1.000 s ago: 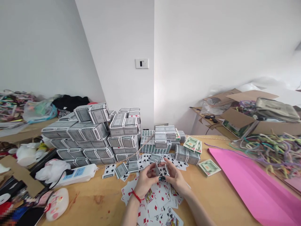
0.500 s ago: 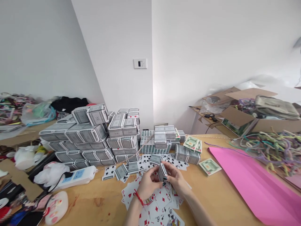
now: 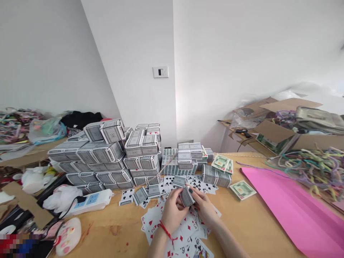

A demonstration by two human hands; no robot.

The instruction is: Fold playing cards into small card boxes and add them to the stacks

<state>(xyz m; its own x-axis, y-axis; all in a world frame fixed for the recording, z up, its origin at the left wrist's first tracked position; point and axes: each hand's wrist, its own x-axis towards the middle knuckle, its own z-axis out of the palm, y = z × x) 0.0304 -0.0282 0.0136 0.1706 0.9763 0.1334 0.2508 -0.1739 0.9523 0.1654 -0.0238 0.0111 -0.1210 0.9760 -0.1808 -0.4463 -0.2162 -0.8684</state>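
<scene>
Between my two hands is a grey-backed playing-card piece (image 3: 187, 196), block-like, its patterned side facing up. My left hand (image 3: 173, 209) grips it from the left, a red string around the wrist. From the right, my right hand (image 3: 201, 202) closes on it, dark-nailed fingers along its edge. Loose playing cards (image 3: 185, 229) lie face up in a spread beneath my hands. Just beyond, a folded card (image 3: 179, 181) rests on a row of spades and clubs cards (image 3: 199, 183). More folded cards (image 3: 140, 196) lie to the left.
Stacked card blocks (image 3: 100, 152) rise at the back left, with another stack (image 3: 142, 143) beside them. Green card boxes (image 3: 242, 190) and pink paper (image 3: 290, 208) lie right. A power strip (image 3: 91, 201) and a white mouse (image 3: 68, 236) are left. Pipe cleaners (image 3: 309, 175) tangle at far right.
The card piece has been tilted so that its patterned face shows more. My right-hand fingers have shifted to its upper edge. The view has moved slightly.
</scene>
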